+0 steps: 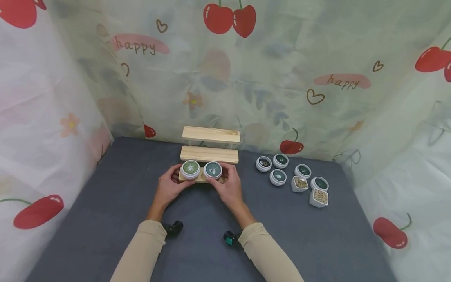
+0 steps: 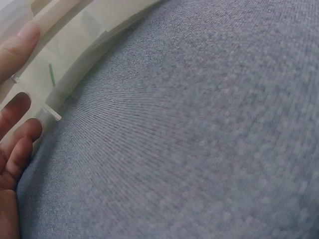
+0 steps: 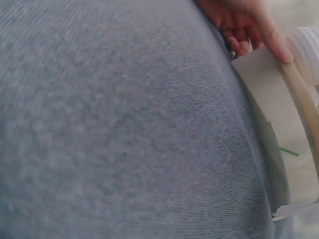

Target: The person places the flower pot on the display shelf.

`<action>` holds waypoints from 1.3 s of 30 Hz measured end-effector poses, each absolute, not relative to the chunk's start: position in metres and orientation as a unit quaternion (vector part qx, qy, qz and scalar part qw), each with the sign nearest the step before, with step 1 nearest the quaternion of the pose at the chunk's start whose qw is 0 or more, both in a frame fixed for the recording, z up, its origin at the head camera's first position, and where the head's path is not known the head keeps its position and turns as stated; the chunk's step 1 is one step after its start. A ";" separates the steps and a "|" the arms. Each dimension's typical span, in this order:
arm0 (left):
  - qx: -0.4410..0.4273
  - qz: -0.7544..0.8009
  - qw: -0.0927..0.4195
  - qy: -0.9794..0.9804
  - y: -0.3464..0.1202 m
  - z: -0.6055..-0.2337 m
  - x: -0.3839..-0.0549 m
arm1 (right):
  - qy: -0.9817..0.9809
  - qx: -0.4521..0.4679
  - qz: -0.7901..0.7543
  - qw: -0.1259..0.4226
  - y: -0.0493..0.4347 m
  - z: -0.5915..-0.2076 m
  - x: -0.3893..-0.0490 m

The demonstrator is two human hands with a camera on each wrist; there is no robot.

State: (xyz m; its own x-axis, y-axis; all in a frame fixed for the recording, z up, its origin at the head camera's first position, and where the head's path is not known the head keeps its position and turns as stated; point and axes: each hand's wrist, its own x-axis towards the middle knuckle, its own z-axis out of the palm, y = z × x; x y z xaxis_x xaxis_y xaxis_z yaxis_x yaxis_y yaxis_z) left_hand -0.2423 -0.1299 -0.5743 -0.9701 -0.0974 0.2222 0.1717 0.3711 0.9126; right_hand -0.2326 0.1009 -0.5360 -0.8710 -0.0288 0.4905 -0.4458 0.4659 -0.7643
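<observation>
Hands, how are they placed?
Left hand (image 1: 170, 189) and right hand (image 1: 230, 188) grasp opposite ends of the lowest tier (image 1: 202, 177) of a wooden display rack (image 1: 209, 154).
What's there?
Green-filled jar (image 1: 190, 169) beside a teal-filled jar (image 1: 213, 170); the rack is near the cherry-print curtain (image 1: 169, 98).

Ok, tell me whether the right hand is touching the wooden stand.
Touching: the right wrist view shows the right hand with its thumb tip against the edge of the wooden stand.

Soft, even light overhead; white glints on the jars (image 1: 213, 170); hazy, grainy wrist views
</observation>
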 end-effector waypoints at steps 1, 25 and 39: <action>-0.023 -0.560 0.120 -0.819 -0.130 -0.574 -0.242 | -0.835 0.146 0.488 0.209 0.101 -0.536 -0.232; -0.022 -0.554 0.119 -0.824 -0.131 -0.573 -0.242 | -0.868 0.122 0.428 0.220 0.096 -0.534 -0.230; -0.028 -0.552 0.119 -0.825 -0.132 -0.574 -0.241 | -0.861 0.128 0.454 0.188 0.099 -0.537 -0.230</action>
State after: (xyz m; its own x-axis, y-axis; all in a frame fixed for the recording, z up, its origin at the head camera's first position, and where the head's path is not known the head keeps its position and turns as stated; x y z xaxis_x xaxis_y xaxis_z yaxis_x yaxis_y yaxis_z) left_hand -0.2411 -0.1318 -0.5736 -0.9701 -0.0845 0.2277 0.1782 0.3890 0.9038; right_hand -0.2303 0.0988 -0.5373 -0.8968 -0.0498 0.4396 -0.3909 0.5544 -0.7348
